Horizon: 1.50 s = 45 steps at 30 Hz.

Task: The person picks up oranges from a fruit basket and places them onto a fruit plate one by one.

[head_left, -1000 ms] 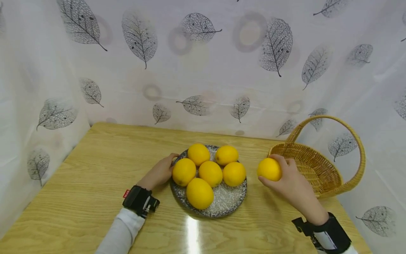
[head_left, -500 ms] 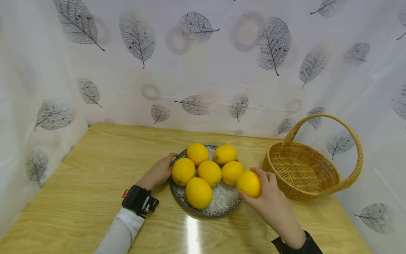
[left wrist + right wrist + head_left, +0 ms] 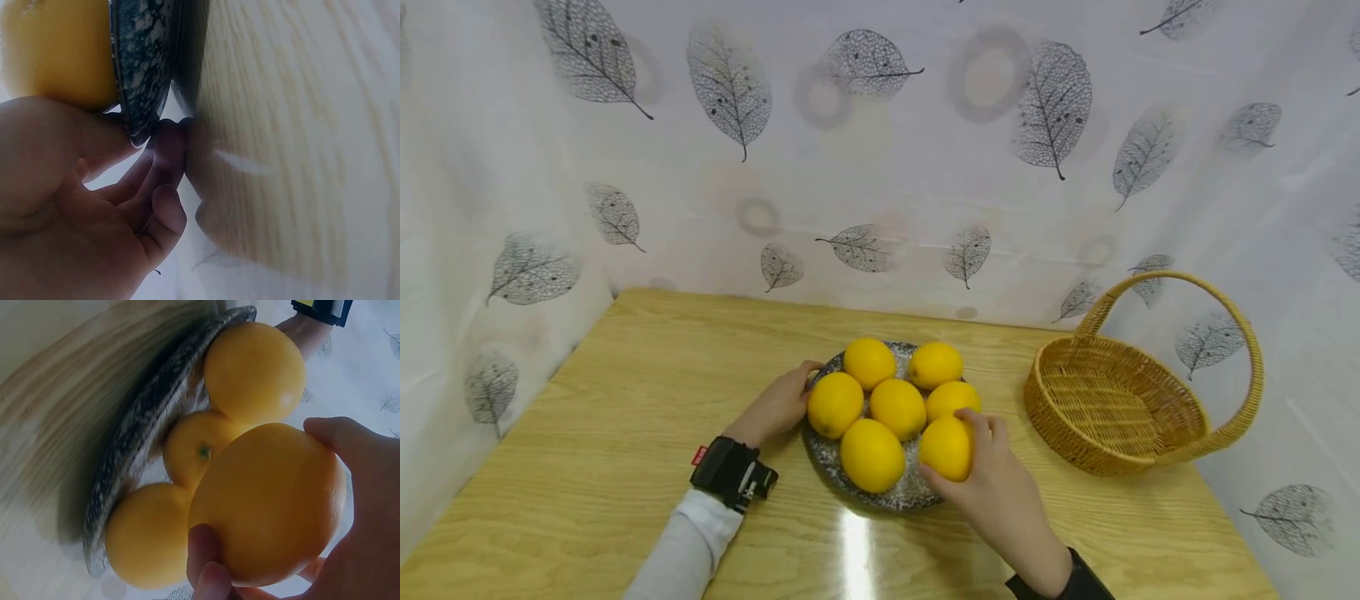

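Observation:
A speckled grey plate (image 3: 917,492) rests on the table and bears several yellow-looking oranges (image 3: 898,410). My left hand (image 3: 781,403) grips its left rim; in the left wrist view the thumb lies by the top of the rim and the fingers (image 3: 169,147) curl at the underside. Over the plate's right front part, my right hand (image 3: 1000,483) holds another orange (image 3: 946,448) between thumb and fingers. In the right wrist view this held orange (image 3: 265,503) is close to the others, and whether it touches the plate cannot be told.
A wicker basket (image 3: 1052,417) with a tall arched handle stands right of the plate, nothing seen inside it. The wooden table (image 3: 625,400) ends at a leaf-patterned curtain (image 3: 880,183) behind and at the sides.
My right hand has carried the orange leftward from the basket's near side to over the plate. The left hand has stayed on the plate's rim.

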Each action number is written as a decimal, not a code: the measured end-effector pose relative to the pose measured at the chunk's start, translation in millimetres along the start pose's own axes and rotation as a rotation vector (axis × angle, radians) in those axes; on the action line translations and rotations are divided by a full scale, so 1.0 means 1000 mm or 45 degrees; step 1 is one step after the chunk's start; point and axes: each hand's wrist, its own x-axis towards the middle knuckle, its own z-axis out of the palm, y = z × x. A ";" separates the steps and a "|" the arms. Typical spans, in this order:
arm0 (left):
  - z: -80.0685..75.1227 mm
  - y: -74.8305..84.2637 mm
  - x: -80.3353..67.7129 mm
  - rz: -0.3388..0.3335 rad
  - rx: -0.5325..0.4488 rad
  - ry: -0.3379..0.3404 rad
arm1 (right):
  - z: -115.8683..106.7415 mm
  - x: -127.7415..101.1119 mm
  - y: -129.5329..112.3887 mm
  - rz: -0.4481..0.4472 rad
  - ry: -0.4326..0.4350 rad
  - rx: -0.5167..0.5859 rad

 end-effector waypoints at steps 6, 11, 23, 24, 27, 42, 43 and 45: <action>0.001 0.001 0.001 -0.007 -0.003 0.000 | 0.009 0.001 -0.002 -0.022 0.012 0.001; 0.001 0.001 0.001 -0.011 -0.005 0.001 | 0.017 0.001 -0.001 -0.024 0.017 0.004; 0.002 -0.002 -0.004 -0.006 0.002 -0.005 | 0.030 -0.005 -0.001 -0.054 -0.023 0.038; 0.002 -0.003 -0.005 -0.007 0.000 -0.005 | 0.030 -0.006 -0.001 -0.056 -0.032 0.046; 0.002 -0.004 -0.006 -0.003 -0.002 -0.008 | 0.030 -0.008 -0.001 -0.051 -0.046 0.065; 0.000 -0.006 -0.007 0.039 0.076 -0.023 | 0.026 -0.015 -0.002 -0.012 -0.081 0.035; 0.000 -0.007 -0.007 0.043 0.082 -0.026 | 0.026 -0.014 -0.001 -0.013 -0.074 0.027; -0.001 -0.006 -0.006 0.047 0.087 -0.032 | 0.026 -0.012 0.000 -0.019 -0.050 0.007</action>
